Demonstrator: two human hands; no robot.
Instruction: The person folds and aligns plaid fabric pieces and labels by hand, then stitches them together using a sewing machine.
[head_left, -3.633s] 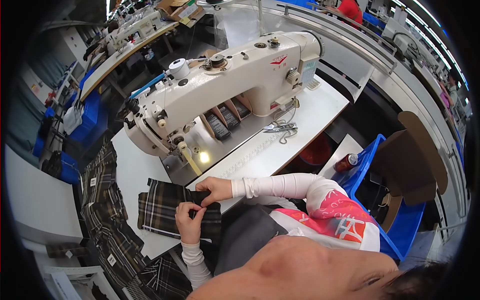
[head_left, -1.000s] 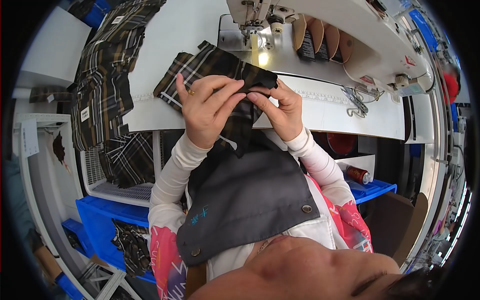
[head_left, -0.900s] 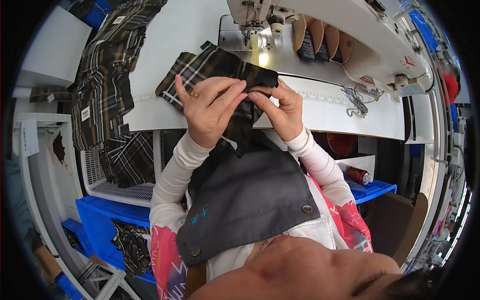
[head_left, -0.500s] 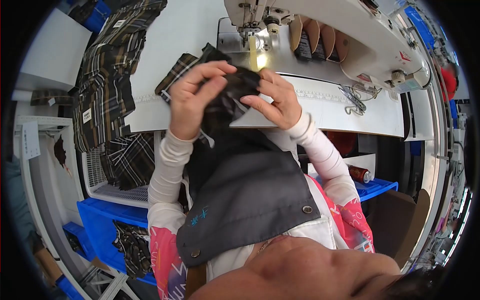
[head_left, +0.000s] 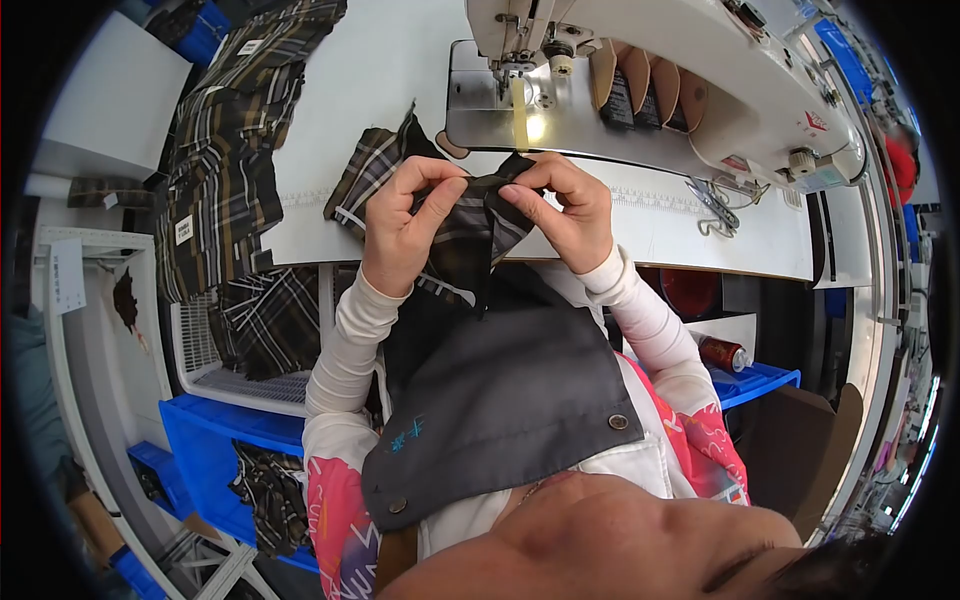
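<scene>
Where one sewing machine (head_left: 735,95) stands, left fingers (head_left: 439,206), right fingers (head_left: 535,206) clamp one plaid cloth (head_left: 466,232).

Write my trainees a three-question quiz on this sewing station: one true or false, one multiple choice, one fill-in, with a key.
1. True or false: the left hand and the right hand both pinch the plaid piece.

2. Where is the sewing machine?
a) inside a blue bin
b) on the white table, beyond the hands
c) on the person's lap

3. Fill in: from the person's viewpoint, the larger plaid heap lies to the ____ of both hands.

Key: 1. True. 2. b. 3. left.
</scene>
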